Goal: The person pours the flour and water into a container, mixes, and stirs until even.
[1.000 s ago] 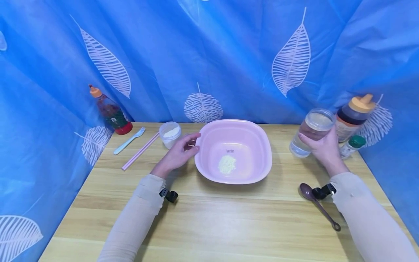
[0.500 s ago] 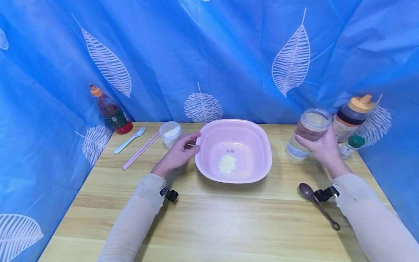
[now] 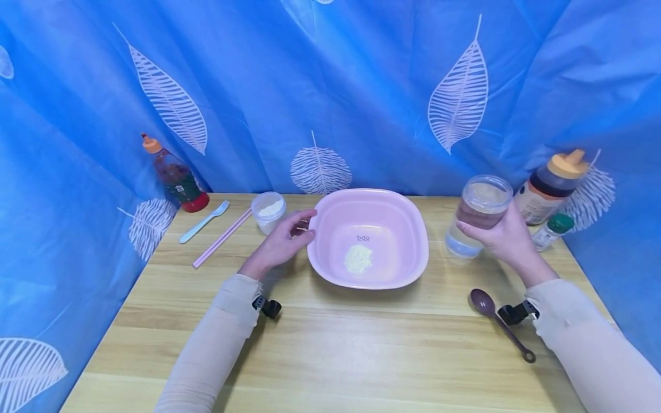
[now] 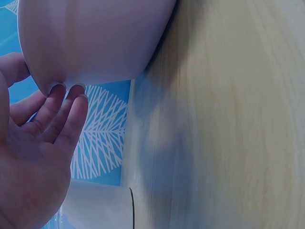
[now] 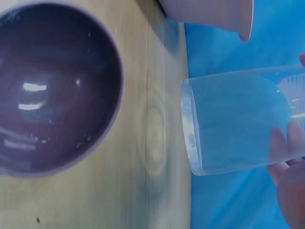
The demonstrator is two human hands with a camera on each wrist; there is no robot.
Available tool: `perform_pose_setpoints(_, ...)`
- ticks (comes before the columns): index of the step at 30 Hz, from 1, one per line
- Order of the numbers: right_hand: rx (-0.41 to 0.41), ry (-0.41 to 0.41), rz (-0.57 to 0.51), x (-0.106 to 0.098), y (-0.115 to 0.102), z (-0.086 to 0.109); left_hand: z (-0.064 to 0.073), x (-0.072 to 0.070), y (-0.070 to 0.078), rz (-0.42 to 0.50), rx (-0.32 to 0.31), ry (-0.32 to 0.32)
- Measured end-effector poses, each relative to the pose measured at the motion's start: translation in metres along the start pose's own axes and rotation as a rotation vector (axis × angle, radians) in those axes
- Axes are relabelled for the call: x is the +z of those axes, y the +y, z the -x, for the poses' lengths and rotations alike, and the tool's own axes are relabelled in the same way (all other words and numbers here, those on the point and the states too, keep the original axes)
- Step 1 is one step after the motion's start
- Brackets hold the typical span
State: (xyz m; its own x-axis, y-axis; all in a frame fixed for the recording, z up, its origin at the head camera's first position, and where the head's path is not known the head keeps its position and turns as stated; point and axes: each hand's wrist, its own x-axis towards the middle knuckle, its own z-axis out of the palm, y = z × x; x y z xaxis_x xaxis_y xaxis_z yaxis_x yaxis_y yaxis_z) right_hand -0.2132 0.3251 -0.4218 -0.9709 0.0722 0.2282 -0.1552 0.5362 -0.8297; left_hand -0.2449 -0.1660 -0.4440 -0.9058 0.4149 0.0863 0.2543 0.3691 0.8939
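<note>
Near the middle of the table sits a pink plastic basin (image 3: 397,252) with a small heap of pale powder (image 3: 358,260) on its bottom. My left hand (image 3: 281,241) holds the basin's left rim, several fingertips against the outer wall in the left wrist view. To the basin's right, my right hand (image 3: 508,235) grips a tall clear plastic jar (image 3: 471,226) of clear liquid, the thumb around its near side. The right wrist view shows the jar's base (image 5: 189,126) raised off the table. A dark brown spoon (image 3: 484,302) lies below my right hand.
At left are a red sauce bottle (image 3: 182,183), a light blue fork (image 3: 203,222), pink chopsticks (image 3: 222,238) and a jar of white powder (image 3: 268,212). At right stand an orange-capped bottle (image 3: 548,189) and a green-capped shaker (image 3: 552,231). A blue curtain (image 3: 361,97) hangs behind.
My right hand has carried the clear jar left, toward the basin and away from the orange-capped bottle. The left hand and basin stay where they were.
</note>
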Motion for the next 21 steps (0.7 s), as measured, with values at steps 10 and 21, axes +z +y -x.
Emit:
perform_pose_setpoints(10, -0.01, -0.103, 0.052, 0.002, -0.015, 0.007, 0.0, 0.001, 0.0, -0.004, -0.004, -0.001)
perform_pose_setpoints(21, -0.062, -0.185, 0.073, 0.01, -0.031, 0.011, 0.001, 0.001, 0.001, -0.004, -0.005, 0.001)
